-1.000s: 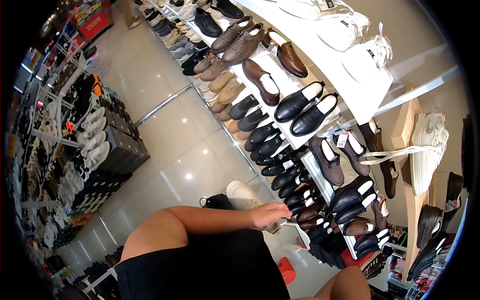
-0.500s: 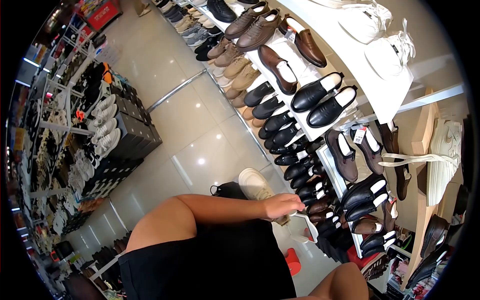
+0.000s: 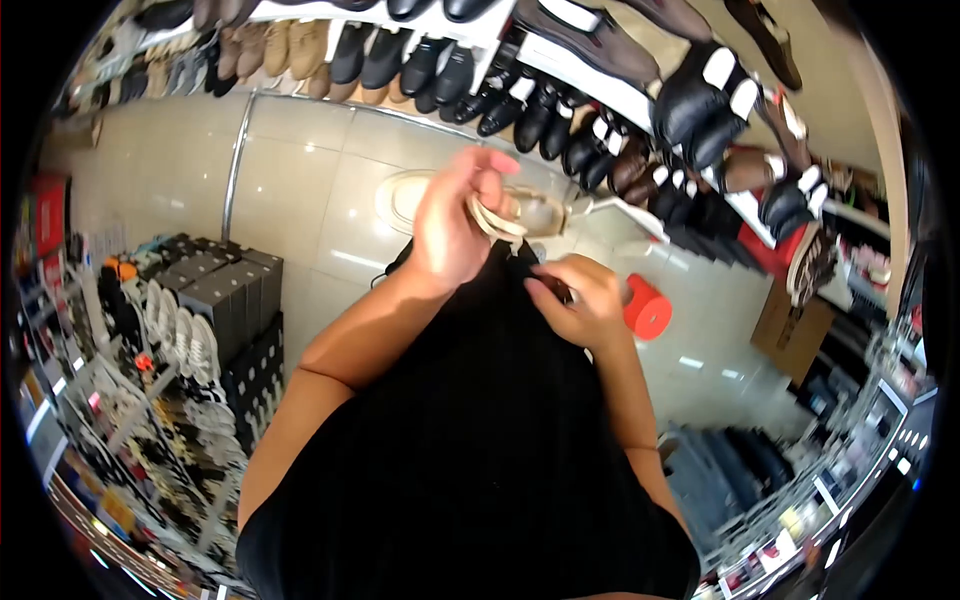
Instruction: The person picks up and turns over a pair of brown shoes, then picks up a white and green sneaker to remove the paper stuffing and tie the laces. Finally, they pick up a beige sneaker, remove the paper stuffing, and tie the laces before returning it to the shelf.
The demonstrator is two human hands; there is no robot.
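Observation:
My left hand (image 3: 452,228) is raised in front of me and grips beige laces (image 3: 493,217) that run to a beige shoe (image 3: 535,212). A cream sneaker (image 3: 400,197) shows on the floor just behind that hand, partly hidden by it. My right hand (image 3: 583,300) is lower and to the right, with its fingers curled against my black clothing (image 3: 470,430). Something small and dark sits at its thumb, but I cannot tell what it is or whether the hand grips it.
Shelves of black and brown shoes (image 3: 560,120) run along the top. A small floor mirror (image 3: 625,208) and a red stool (image 3: 648,312) stand near the shelf foot. Stacked dark shoe boxes with white sneakers (image 3: 215,310) are at the left, and a cardboard box (image 3: 790,325) at the right.
The view has swung down and around. My left hand has come up from the sneaker with beige laces in it, and my right hand has come into view.

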